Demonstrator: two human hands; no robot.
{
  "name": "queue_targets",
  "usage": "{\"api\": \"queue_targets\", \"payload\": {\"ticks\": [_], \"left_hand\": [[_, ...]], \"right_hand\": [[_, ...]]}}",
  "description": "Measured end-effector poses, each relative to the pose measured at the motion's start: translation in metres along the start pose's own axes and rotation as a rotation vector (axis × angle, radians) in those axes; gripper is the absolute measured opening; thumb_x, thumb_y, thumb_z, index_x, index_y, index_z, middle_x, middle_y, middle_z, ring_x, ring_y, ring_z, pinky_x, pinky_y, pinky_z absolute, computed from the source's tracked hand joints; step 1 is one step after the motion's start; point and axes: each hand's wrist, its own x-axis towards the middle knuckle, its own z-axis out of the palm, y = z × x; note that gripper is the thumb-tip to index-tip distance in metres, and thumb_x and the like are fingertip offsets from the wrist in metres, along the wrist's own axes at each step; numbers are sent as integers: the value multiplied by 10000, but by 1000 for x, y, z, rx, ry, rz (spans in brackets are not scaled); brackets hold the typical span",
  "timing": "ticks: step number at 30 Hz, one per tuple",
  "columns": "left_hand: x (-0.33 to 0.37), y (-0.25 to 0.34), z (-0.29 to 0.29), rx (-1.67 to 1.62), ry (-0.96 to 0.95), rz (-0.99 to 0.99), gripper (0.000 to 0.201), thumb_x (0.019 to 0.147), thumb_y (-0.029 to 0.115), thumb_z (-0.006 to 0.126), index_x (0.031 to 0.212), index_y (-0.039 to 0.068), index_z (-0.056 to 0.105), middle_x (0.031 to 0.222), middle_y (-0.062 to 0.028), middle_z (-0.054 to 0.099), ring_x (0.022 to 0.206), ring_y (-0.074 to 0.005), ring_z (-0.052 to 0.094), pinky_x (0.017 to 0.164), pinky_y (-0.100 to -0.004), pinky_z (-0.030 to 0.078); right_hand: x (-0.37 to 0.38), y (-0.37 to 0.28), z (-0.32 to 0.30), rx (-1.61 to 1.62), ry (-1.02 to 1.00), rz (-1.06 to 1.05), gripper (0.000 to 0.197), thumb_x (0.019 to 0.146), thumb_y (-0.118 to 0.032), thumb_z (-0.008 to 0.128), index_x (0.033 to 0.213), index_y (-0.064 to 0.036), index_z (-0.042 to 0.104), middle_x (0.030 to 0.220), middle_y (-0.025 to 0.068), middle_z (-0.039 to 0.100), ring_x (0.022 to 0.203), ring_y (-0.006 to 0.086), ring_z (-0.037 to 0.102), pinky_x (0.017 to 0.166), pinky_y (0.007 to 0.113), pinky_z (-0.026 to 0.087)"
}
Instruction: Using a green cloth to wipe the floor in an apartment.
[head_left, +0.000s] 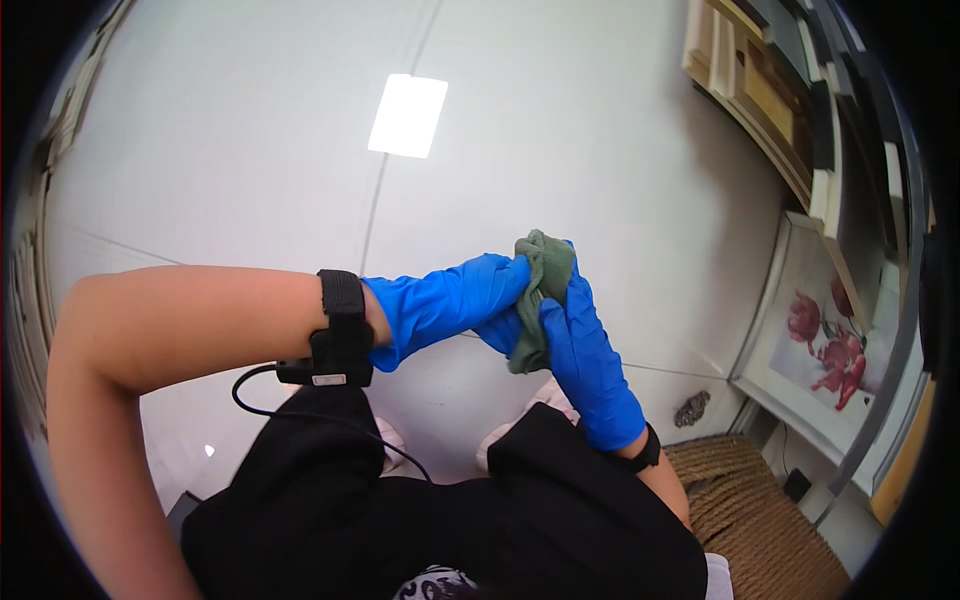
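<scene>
A bunched green cloth [540, 285] is held up in front of me between both hands, above the pale floor. My left hand [485, 290], in a blue rubber glove, comes from the left and closes on the cloth's left side. From the lower right, my right hand [585, 345], gloved the same way, grips the cloth's right side, its fingers partly hidden behind the folds. A black strap with a small box [340, 335] sits on my left wrist, and a cable runs from it across my lap. My right wrist wears a black band [643, 452].
Glossy white floor tiles [250, 150] reflect a bright rectangular light. At right lean several frames [755, 85] and a framed flower picture [830, 340]. A woven rope-like seat or mat [745, 520] lies at lower right, near a small dark tangled clump [691, 408].
</scene>
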Motion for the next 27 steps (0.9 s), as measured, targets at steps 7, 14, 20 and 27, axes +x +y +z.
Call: {"api": "queue_targets", "payload": {"ticks": [7, 14, 20, 27], "left_hand": [[-28, -40, -39, 140, 29, 135, 479, 924, 409, 404, 1139, 4, 541, 1008, -123, 602, 872, -189, 573, 810, -293, 468], [-66, -13, -60, 91, 325, 118, 432, 956, 381, 338, 1018, 32, 585, 948, -73, 626, 838, -150, 589, 780, -274, 452], [-87, -15, -75, -18, 433, 314, 434, 969, 358, 316, 968, 18, 586, 879, -77, 632, 772, -139, 587, 729, -263, 464], [-103, -30, -79, -138, 524, 314, 466, 969, 365, 293, 992, 9, 593, 887, -93, 638, 801, -149, 583, 752, -271, 455]], "right_hand": [[26, 15, 31, -334, -300, -117, 725, 813, -127, 575, 1402, -51, 159, 1226, 188, 436, 1064, 356, 509, 868, 382, 450], [136, 47, -15, -465, -242, -347, 535, 842, -45, 519, 1348, -76, 346, 1176, 157, 493, 878, 294, 510, 773, 336, 444], [238, 32, -20, -241, -53, -309, 494, 901, -116, 476, 1374, -156, 340, 1047, 59, 493, 743, 161, 476, 640, 253, 428], [348, 45, -34, -749, 279, -309, 438, 911, -160, 433, 1346, -179, 388, 1046, 172, 541, 978, 329, 504, 897, 397, 389]]}}
